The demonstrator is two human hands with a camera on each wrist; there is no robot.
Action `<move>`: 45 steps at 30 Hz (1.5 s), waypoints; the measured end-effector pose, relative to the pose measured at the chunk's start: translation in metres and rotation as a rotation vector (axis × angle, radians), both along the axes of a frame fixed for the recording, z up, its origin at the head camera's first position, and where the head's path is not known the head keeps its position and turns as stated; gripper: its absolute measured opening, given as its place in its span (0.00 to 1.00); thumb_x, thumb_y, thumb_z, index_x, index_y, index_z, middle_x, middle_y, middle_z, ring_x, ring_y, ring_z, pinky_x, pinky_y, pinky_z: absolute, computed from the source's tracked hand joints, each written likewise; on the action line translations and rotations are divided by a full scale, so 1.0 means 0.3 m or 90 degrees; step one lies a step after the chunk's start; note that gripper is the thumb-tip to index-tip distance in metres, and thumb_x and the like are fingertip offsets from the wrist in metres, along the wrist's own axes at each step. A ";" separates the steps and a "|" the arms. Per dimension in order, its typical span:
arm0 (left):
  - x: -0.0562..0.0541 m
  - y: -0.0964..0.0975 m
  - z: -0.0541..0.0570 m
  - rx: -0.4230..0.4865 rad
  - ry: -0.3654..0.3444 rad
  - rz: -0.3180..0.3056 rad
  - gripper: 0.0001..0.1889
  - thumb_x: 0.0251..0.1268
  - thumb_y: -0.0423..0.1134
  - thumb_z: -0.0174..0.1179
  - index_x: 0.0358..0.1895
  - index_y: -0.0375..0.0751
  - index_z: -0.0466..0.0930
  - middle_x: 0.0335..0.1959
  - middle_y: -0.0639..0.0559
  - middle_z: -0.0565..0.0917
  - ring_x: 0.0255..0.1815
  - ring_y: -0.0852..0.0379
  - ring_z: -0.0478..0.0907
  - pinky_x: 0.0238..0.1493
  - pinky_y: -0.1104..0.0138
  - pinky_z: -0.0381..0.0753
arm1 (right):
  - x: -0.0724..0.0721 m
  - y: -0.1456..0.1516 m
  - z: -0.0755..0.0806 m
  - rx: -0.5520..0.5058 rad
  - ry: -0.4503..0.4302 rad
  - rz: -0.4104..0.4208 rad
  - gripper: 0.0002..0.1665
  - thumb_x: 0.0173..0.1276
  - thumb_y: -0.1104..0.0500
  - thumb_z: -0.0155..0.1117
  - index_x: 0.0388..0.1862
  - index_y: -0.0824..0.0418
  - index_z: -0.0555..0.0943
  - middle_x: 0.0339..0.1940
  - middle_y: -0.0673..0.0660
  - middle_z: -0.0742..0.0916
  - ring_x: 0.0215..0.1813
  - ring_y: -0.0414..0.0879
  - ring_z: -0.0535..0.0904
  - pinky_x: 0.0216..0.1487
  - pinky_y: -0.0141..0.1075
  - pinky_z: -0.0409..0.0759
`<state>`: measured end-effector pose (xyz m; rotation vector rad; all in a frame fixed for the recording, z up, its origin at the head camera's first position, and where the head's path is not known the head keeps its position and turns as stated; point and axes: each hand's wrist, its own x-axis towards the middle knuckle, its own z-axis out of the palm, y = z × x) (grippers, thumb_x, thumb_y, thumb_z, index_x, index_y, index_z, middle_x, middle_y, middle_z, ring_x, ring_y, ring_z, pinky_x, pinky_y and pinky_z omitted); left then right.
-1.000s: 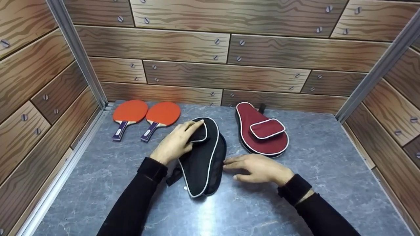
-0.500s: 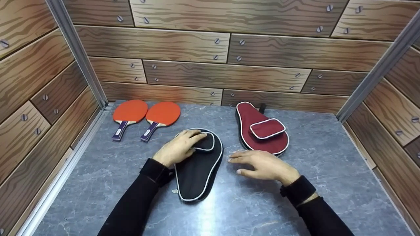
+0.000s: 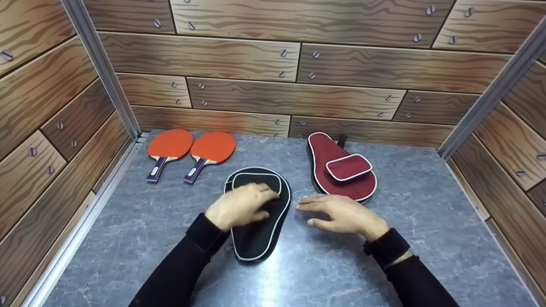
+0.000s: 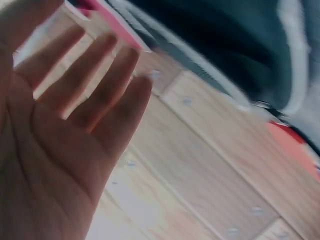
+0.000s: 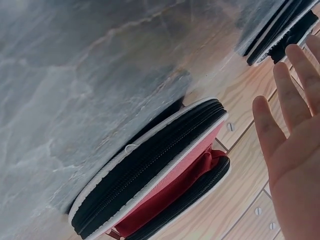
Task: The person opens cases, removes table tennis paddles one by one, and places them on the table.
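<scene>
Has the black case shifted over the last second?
Yes: in the head view, the black case has moved toward the camera, away from the plank-patterned back wall.

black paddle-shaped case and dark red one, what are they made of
Black paddle-shaped case: probably matte synthetic fabric, from its dull face and white piping. Dark red paddle-shaped case: likely similar matte fabric; the right wrist view shows soft folds.

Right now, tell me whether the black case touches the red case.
Apart: the head view shows grey table between the black case and the red case.
</scene>
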<state>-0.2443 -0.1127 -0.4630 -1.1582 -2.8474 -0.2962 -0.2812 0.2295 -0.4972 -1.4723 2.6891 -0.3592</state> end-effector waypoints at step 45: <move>-0.238 -0.063 -0.431 -0.064 0.071 0.063 0.34 0.66 0.43 0.84 0.74 0.38 0.87 0.72 0.38 0.92 0.64 0.38 0.95 0.65 0.46 0.97 | -0.053 0.055 0.057 -0.025 0.083 -0.045 0.32 0.87 0.46 0.71 0.83 0.56 0.85 0.85 0.56 0.87 0.91 0.62 0.78 0.93 0.67 0.71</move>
